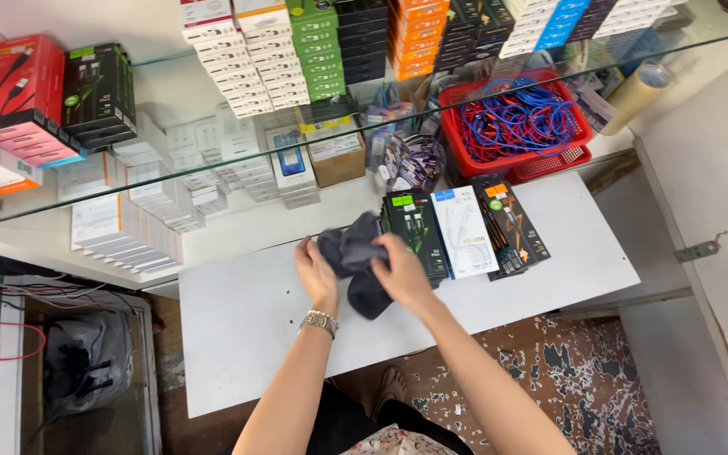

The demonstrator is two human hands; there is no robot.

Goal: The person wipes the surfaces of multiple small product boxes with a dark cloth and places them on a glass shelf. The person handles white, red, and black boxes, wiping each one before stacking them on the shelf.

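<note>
Both gripping one dark grey cloth (354, 261) bunched above the white table (238, 329), left hand (317, 274) and right hand (404, 274) closed around it (boxed cables (463, 232) just beyond, kept within reach).

White table (238, 337) before me; glass shelf (170, 168) above; white wall (709, 168) to my right; mottled brown-and-white floor (583, 379); white counter (238, 223) behind, evenly lit.

Red basket (579, 135) of cables, glass shelf (170, 173)
</note>
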